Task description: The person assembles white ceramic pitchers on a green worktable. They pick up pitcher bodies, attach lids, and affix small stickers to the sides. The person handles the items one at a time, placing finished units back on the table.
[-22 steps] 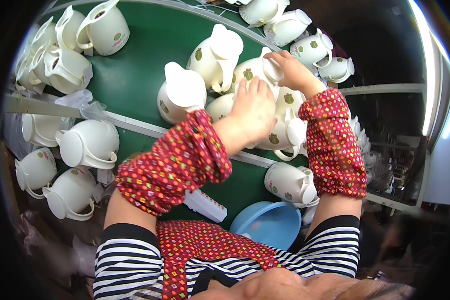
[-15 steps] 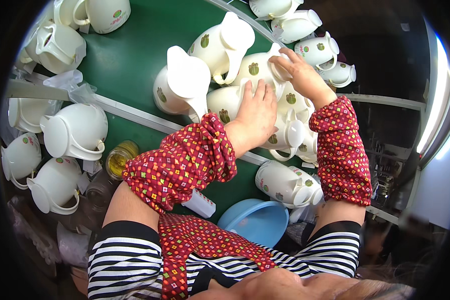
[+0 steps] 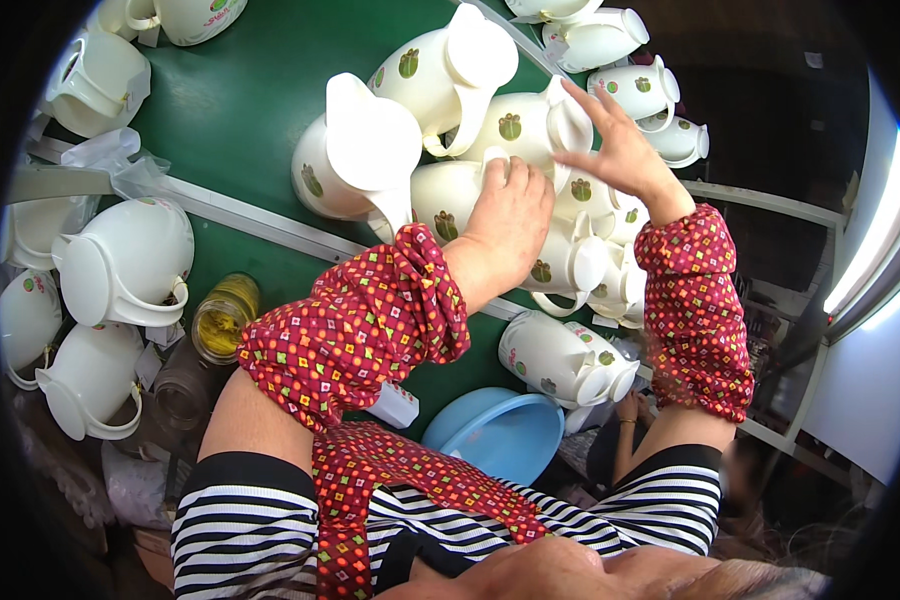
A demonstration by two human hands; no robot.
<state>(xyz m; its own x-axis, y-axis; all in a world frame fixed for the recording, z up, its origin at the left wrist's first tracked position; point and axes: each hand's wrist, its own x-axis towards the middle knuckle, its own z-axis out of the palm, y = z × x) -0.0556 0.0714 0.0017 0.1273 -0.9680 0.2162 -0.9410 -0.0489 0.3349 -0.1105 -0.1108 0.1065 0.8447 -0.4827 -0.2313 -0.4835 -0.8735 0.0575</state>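
Several cream-white pitchers with green plant decals stand or lean in a cluster at the middle of the green table. My left hand [image 3: 505, 225] curls its fingers over the top of one pitcher [image 3: 440, 195]; the palm hides its rim. My right hand [image 3: 630, 160] is open, thumb and fingers apart, right beside the mouth of another pitcher [image 3: 515, 125], with nothing held. Two more pitchers stand just beyond: a near-left pitcher [image 3: 320, 170] and a far pitcher [image 3: 425, 75]. Below my right wrist sits a pitcher [image 3: 575, 255] with its handle toward me.
More white pitchers [image 3: 135, 260] line the left side, beside a glass jar [image 3: 225, 320] with yellow contents. A metal strip [image 3: 255, 220] crosses the green table [image 3: 240, 110]. Close to me are a blue basin [image 3: 500, 435] and a white box [image 3: 395, 405]. Another person's hand [image 3: 627, 408] shows beyond the basin.
My right hand has lifted off the pitcher it touched, moved slightly right and spread its fingers. My left hand stays over its pitcher, fingers more curled. The view has shifted a little.
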